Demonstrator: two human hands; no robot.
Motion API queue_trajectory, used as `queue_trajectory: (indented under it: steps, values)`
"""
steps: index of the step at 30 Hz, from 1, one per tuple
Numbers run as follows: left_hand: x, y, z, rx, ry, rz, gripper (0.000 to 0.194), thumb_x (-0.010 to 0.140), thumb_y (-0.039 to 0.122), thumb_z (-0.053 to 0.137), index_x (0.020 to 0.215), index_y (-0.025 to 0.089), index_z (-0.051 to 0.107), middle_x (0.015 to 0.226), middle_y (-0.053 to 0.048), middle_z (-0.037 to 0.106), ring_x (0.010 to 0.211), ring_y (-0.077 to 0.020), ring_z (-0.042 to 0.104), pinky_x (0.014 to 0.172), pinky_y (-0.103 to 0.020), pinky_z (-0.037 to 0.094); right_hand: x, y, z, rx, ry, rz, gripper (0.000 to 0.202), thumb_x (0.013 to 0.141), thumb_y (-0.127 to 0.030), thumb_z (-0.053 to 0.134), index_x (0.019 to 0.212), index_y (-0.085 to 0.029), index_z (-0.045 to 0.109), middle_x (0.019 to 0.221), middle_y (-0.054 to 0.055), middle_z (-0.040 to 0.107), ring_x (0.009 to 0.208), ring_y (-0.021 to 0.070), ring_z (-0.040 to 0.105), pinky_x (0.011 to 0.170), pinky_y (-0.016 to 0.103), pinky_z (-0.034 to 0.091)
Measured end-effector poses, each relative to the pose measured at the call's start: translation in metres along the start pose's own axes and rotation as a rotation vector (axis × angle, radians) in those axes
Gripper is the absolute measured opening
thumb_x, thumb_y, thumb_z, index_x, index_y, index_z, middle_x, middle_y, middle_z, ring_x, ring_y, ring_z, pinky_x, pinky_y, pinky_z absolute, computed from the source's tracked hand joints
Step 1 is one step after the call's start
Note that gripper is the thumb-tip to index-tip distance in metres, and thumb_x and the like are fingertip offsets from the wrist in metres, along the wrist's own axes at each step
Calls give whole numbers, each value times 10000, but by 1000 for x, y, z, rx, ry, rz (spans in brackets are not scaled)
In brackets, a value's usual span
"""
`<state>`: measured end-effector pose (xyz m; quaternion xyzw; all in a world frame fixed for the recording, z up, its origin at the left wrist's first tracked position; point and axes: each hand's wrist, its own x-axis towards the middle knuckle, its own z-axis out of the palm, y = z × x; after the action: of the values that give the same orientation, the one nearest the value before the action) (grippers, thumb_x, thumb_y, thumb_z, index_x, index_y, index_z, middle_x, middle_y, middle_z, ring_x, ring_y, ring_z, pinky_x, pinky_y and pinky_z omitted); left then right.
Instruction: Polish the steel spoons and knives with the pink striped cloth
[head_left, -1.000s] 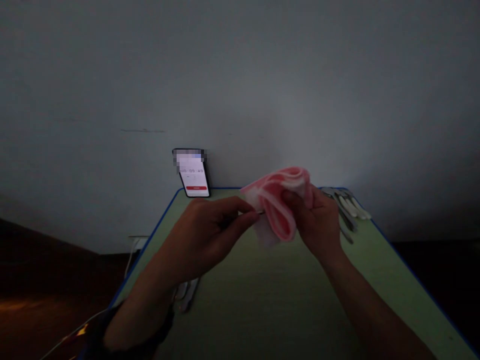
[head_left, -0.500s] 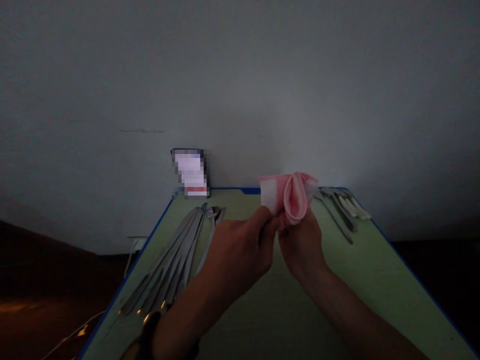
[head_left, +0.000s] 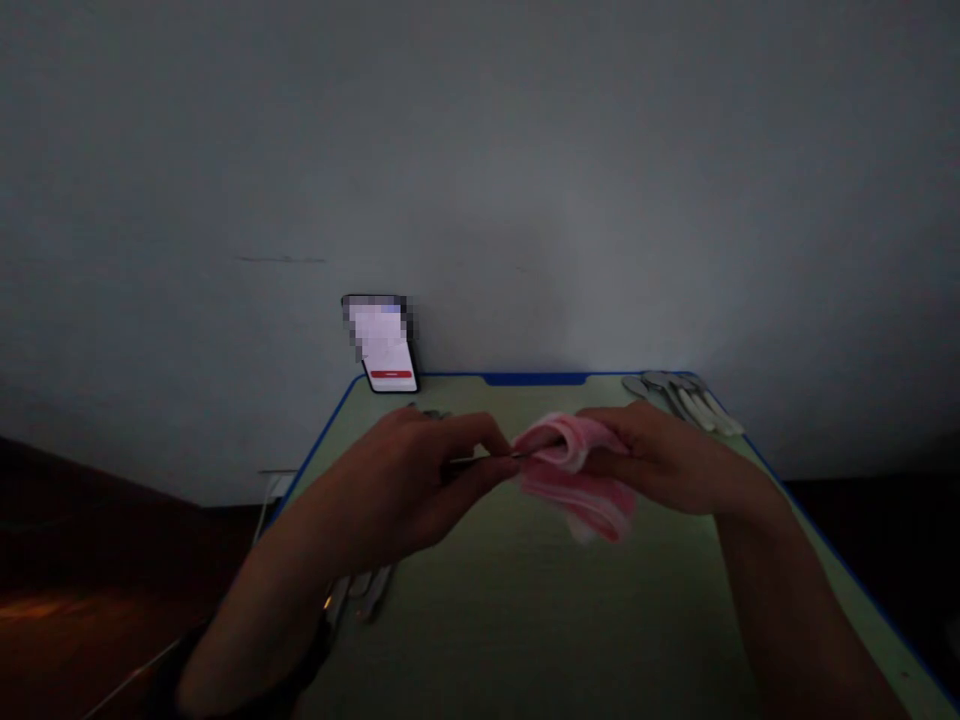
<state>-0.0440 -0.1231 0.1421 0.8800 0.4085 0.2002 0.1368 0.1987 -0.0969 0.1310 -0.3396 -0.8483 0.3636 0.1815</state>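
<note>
My left hand (head_left: pixel 420 480) pinches a thin, dark utensil, mostly hidden by its fingers, whose far end runs into a pink and white cloth (head_left: pixel 581 485). Folded over that end, the cloth is gripped by my right hand (head_left: pixel 660 455), with its lower part hanging down. Both hands are raised over the middle of the green table. Under my left hand and forearm, metal cutlery (head_left: pixel 367 595) is largely covered. At the back right lie several spoons (head_left: pixel 675 398), some with white handles.
A lit phone (head_left: pixel 386 350) leans against the grey wall (head_left: pixel 480 180) at the back left. The green table (head_left: pixel 510 620) has a blue edge. White cables show beyond its left side.
My hands have moved apart and turned sideways, with the cloth lower and unfolded downward between them. My left forearm now covers most of the left cutlery. A utensil now shows in my left hand.
</note>
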Motion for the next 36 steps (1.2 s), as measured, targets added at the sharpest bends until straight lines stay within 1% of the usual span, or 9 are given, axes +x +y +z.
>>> queue_trajectory:
  steps: [6, 8, 12, 16, 19, 22, 27, 30, 36]
  values:
    - [-3, 5, -2, -34, 67, -6, 205, 840, 311, 520, 697, 186, 597, 389, 95, 343, 340, -45, 313, 388, -178, 232, 2, -8, 14, -122, 111, -65, 180, 853, -314, 491, 802, -182, 603, 611, -33, 545, 519, 82, 467, 508, 212, 329]
    - [-2, 10, -2, -60, 139, -51, 221, 830, 309, 528, 660, 176, 576, 405, 88, 357, 352, -47, 324, 378, -173, 233, 7, -8, 23, -2, 327, -78, 180, 841, -328, 507, 778, -191, 605, 607, -36, 542, 521, 83, 463, 512, 213, 341]
    - [2, 26, 9, -169, 305, -162, 210, 856, 309, 495, 705, 172, 544, 439, 82, 423, 373, -52, 367, 376, -162, 262, 22, -13, 44, 398, 938, 5, 242, 843, -380, 472, 671, -214, 512, 576, -26, 505, 501, 100, 415, 468, 224, 349]
    - [8, 39, 25, -196, 306, -181, 176, 879, 281, 460, 750, 176, 521, 441, 89, 450, 361, -51, 384, 393, -171, 276, 32, -16, 68, 445, 1157, 79, 197, 833, -315, 446, 658, -226, 466, 585, -7, 495, 522, 120, 423, 499, 246, 387]
    - [12, 39, 35, -135, 293, -176, 153, 879, 265, 455, 780, 173, 528, 485, 67, 528, 382, -61, 436, 417, -185, 296, 36, -11, 84, 586, 1144, 60, 76, 805, -287, 460, 809, -222, 499, 720, 4, 549, 601, 124, 484, 559, 249, 427]
    - [15, 32, 36, -91, 282, -174, 151, 879, 273, 452, 816, 166, 537, 505, 56, 559, 390, -64, 445, 426, -186, 299, 39, -2, 82, 699, 1055, 77, 182, 828, -293, 442, 983, -214, 495, 856, 27, 586, 692, 126, 528, 623, 251, 449]
    - [9, 10, 14, -65, 220, -167, 177, 868, 317, 487, 809, 174, 572, 491, 73, 509, 390, -46, 385, 419, -169, 278, 27, 7, 41, 577, 559, 72, 189, 806, -350, 539, 863, -181, 603, 806, 21, 633, 698, 129, 554, 642, 250, 448]
    - [3, 2, 3, -55, 156, -129, 207, 859, 330, 502, 760, 171, 589, 473, 76, 453, 403, -47, 367, 415, -168, 268, 16, 6, 22, 480, 308, 35, 220, 792, -330, 576, 956, -194, 629, 883, 19, 659, 805, 150, 586, 730, 276, 458]
    - [1, 10, 6, -26, 123, -71, 228, 856, 319, 497, 700, 163, 553, 432, 91, 368, 374, -39, 340, 407, -171, 247, 7, -4, 16, 357, 270, 38, 228, 786, -344, 590, 959, -211, 655, 873, 1, 679, 746, 138, 603, 648, 244, 456]
